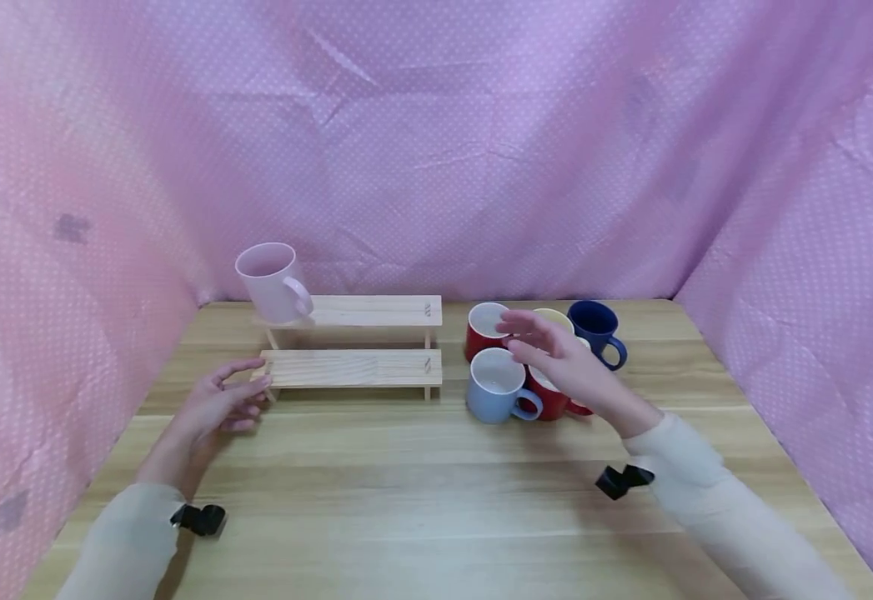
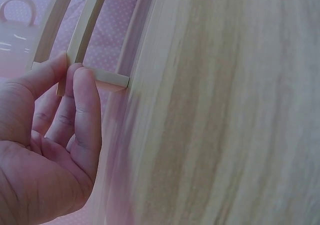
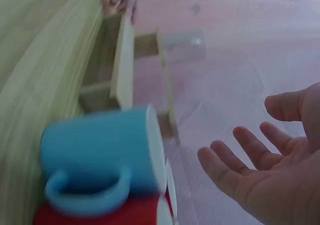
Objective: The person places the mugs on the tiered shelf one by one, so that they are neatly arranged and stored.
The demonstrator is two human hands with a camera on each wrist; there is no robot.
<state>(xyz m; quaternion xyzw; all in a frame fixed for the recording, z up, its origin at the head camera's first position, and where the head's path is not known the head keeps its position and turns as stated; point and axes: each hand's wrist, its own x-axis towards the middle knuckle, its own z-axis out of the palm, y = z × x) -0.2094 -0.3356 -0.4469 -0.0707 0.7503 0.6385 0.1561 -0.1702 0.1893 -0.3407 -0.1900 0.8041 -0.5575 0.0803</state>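
Note:
A two-level wooden rack (image 1: 353,368) stands left of centre on the table. My left hand (image 1: 218,407) pinches the left end of its lower board between thumb and fingers, which the left wrist view shows close up at the board (image 2: 86,30). On the upper level's left end is a pink mug (image 1: 271,287), upright with its handle to the right. My right hand (image 1: 559,362), fingers spread and holding nothing, hovers over a group of mugs. Under and around it are a light blue mug (image 1: 493,387), a red mug (image 1: 481,343) and another red mug (image 1: 552,403).
Behind the right hand, a yellow mug (image 1: 554,317) shows in part, with a dark blue mug (image 1: 594,323) at the group's back right. Another pale rim is partly hidden by the hand. Pink dotted cloth (image 1: 436,167) hangs behind the table (image 1: 376,492) and along both sides.

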